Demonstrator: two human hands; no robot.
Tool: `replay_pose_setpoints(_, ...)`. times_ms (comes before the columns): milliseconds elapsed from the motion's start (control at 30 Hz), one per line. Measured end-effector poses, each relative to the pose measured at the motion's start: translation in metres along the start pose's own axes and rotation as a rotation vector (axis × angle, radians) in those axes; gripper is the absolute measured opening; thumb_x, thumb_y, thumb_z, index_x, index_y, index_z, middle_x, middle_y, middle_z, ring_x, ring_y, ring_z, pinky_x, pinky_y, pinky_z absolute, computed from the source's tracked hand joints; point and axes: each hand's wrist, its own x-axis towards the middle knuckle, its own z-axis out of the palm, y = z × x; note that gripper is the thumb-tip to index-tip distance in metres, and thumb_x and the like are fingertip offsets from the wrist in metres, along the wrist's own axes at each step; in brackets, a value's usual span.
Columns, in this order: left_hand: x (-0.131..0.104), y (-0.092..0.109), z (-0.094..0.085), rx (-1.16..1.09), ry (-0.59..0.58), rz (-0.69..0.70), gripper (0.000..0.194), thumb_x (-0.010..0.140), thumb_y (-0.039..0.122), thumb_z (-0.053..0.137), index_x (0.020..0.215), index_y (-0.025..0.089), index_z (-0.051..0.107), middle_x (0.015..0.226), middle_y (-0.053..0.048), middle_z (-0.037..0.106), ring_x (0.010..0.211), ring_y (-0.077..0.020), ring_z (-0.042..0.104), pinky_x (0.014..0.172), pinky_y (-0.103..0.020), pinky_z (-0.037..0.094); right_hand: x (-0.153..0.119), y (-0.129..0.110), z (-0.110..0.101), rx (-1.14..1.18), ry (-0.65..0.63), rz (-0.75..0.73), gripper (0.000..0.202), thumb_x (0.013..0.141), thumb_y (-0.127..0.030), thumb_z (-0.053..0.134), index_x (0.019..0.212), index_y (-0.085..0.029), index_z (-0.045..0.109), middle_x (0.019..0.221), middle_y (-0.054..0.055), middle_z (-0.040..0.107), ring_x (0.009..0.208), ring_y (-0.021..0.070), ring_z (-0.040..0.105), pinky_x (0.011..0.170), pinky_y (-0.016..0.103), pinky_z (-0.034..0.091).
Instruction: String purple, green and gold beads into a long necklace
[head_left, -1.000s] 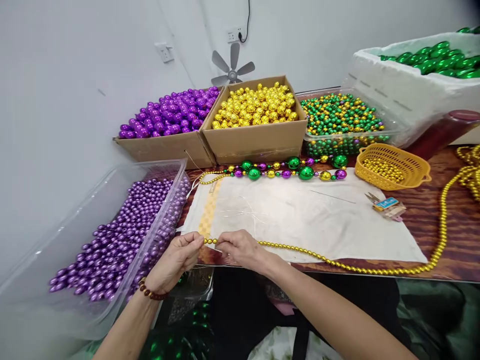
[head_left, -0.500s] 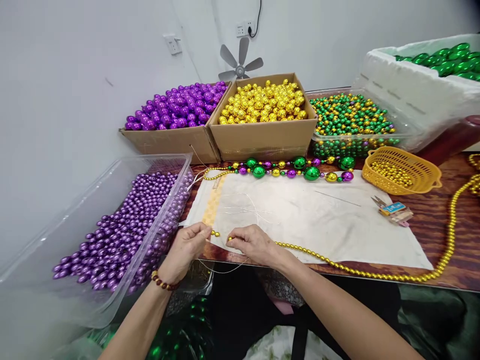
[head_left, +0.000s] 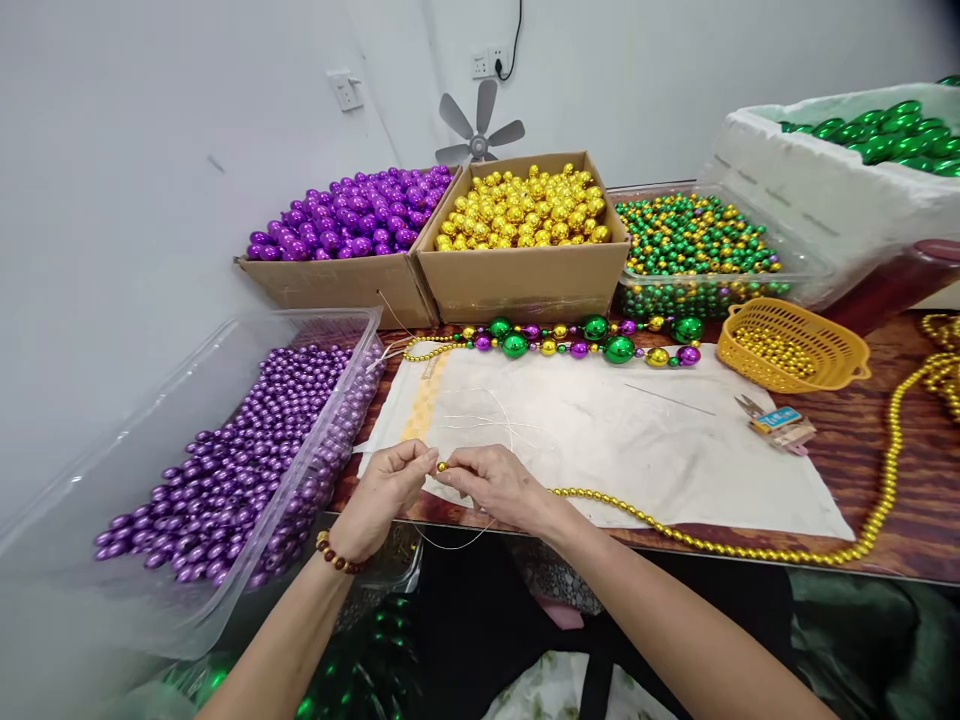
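Both of my hands are closed in a pinch above the near edge of the white cloth (head_left: 577,430), fingertips almost meeting. A small gold bead (head_left: 442,466) shows between them. My left hand (head_left: 386,495) grips small gold beads, mostly covered by its fingers. From under my right hand (head_left: 495,485), a gold bead string (head_left: 697,543) runs right along the table edge and curves up at the far side. A thin pale thread (head_left: 465,545) loops below my hands, and more thread lies on the cloth behind them.
A clear bin of purple beads (head_left: 232,470) stands left. Behind are boxes of purple balls (head_left: 352,215) and gold balls (head_left: 525,205), plus a mixed-bead tub (head_left: 697,235). A multicoloured garland (head_left: 577,348), yellow basket (head_left: 840,350), snips (head_left: 750,404) and needle (head_left: 667,398) lie around the cloth.
My hands have come together, the left moving right and the right slightly left. The gap between the gold beads at their fingertips has closed. The view has shifted slightly.
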Motion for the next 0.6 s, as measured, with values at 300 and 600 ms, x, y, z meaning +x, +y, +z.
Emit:
replay_pose_setpoints(300,-0.002,0.001,0.001,0.033,-0.006,-0.029,0.031,0.083,0.042,0.061,0.068,0.017,0.049,0.048,0.010,0.023,0.043,-0.0050,0.014,0.041,-0.021,0.011,-0.007,0.000,-0.011,0.067,-0.036,-0.007,0.023,0.086,-0.035,0.062,0.105,-0.022,0.065,0.081,-0.003,0.064,0.064,0.0084,0.053,0.058,0.018,0.036)
replay_pose_setpoints(600,0.004,0.014,-0.007,0.400,0.114,0.155,0.034,0.083,0.045,0.057,0.065,0.018,0.049,0.054,0.006,0.036,0.047,-0.0081,0.028,0.045,-0.021,0.023,-0.003,0.006,-0.004,0.063,-0.055,-0.022,0.027,0.097,-0.029,0.040,0.084,-0.016,0.061,0.061,-0.004,0.053,0.051,0.0071,0.051,0.050,0.017,0.036)
